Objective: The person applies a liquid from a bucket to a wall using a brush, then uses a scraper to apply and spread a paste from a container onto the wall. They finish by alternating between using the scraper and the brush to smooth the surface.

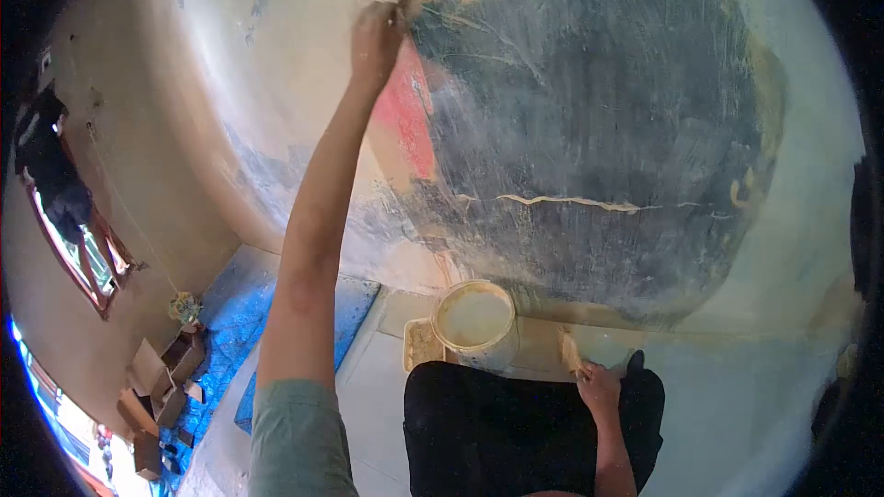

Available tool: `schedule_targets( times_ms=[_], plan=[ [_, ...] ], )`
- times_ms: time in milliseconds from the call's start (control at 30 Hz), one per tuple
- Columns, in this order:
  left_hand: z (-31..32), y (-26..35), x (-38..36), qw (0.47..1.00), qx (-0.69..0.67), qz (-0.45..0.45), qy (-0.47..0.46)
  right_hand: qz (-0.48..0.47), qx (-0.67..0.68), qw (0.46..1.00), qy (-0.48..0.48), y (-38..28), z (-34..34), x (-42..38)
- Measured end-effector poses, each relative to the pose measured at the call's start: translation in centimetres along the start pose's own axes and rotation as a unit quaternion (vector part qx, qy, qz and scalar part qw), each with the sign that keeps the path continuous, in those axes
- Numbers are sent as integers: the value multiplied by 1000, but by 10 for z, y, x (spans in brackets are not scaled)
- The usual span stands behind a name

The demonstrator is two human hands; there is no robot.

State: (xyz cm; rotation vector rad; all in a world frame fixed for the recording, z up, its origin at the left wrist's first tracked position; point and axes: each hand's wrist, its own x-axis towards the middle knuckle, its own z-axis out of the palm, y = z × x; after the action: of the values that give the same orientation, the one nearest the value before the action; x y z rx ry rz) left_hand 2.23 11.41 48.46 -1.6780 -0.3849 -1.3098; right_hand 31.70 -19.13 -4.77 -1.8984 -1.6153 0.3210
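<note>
My left hand (pixel 378 41) is raised high against the wall (pixel 599 110), closed round a small dark tool (pixel 403 2) that I cannot make out fully. Dark grey, beige and pink patches cover the wall, and a pale crack line (pixel 571 202) runs across the dark part. Low at the right, my right hand (pixel 600 387) grips the handle of a beige-smeared flat tool (pixel 570 350). To the left of that hand, a round bucket (pixel 473 315) of pale liquid stands beside a small beige-coated tray (pixel 424 345).
A blue sheet (pixel 226 313) covers part of the floor at the left, with open cardboard boxes (pixel 170 377) on it. Another person (pixel 55 166) is up at a window in the left wall. A black-clothed lap (pixel 506 423) shows below the bucket.
</note>
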Motion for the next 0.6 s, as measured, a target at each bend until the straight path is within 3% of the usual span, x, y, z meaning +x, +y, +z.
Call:
schedule_targets(
  times_ms=[67,200,233,267,333,400,433,467,533,600],
  plan=[
    [-3,-14,1,977,-42,-207,-23,17,-25,999,-12,-4,-7,-3],
    [8,-1,-1,987,76,-125,67,18,15,1000,-1,-2,-12,-3],
    [6,9,-2,990,7,-142,6,-2,22,1000,17,-4,-9,-3],
    [9,18,-3,997,-13,-66,23,-8,29,999,18,-7,-10,1],
    [10,25,-4,997,42,-53,-32,16,-13,998,-60,-11,-15,4],
    [1,13,0,996,2,-84,-21,15,-19,998,-53,-10,-14,1],
    [-2,9,-2,977,-55,-203,-26,12,-26,999,-42,-8,-16,-2],
    [-4,4,4,960,45,-269,-59,16,-30,999,-40,-8,-19,-4],
    [6,21,-7,977,30,-208,19,13,-16,999,-30,-14,-23,-2],
    [14,57,-14,988,-31,-151,7,22,6,999,-39,-5,-15,2]
  ],
)
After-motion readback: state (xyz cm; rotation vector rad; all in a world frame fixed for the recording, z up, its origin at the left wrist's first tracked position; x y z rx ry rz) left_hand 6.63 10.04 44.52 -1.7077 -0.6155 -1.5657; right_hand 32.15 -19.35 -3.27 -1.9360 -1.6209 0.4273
